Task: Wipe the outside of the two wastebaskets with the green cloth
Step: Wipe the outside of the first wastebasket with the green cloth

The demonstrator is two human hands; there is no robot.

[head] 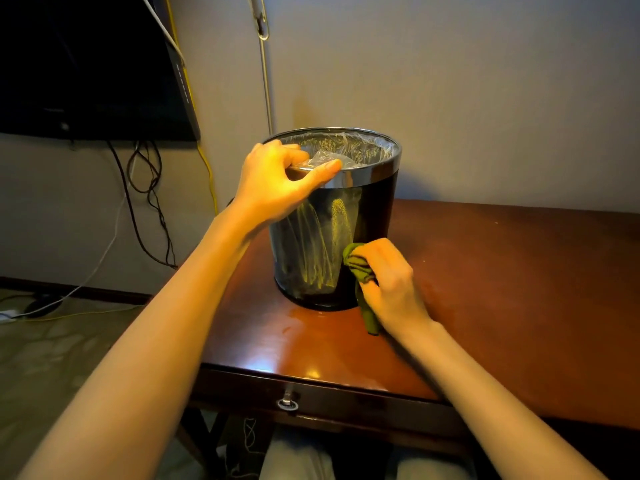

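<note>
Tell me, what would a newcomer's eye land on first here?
Probably the dark wastebasket standing on the reddish wooden table, with a shiny rim and a clear liner inside. The left hand grips its rim, while the right hand presses a green cloth against its lower side. Pale streaks show across the front of the wastebasket.

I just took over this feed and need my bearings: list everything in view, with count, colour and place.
wastebasket: one, black with silver rim, on the table
plastic liner: one, clear, inside the wastebasket
green cloth: one, against the wastebasket's lower side
table: one, reddish-brown wood, drawer with a ring pull
television: one, black, upper left wall
cables: several, black, white, yellow, below the television
left hand: gripping the rim
right hand: holding the cloth
</note>
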